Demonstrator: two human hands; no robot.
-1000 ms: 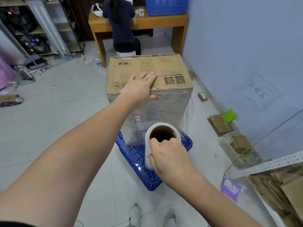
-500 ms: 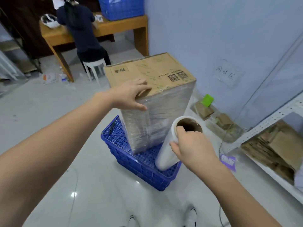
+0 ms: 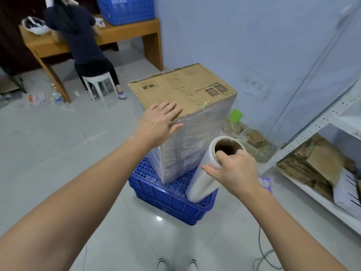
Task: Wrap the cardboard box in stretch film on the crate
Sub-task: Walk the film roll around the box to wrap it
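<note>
fingers (image 3: 221, 153) of right hand (image 3: 234, 173) hooked in film roll (image 3: 205, 173) core, roll tilted, box (image 3: 185, 90) just left; left hand (image 3: 158, 122) flat on it

Even, bright indoor light, wide-angle view.
1 small glare spot on the glossy floor (image 3: 159, 218); shadows soft; straight lines bow near the edges; slight overall softness.

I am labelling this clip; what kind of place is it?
Probably a small packing or stockroom: a film-wrapped box on a blue crate, flattened cardboard on a metal shelf.
</note>
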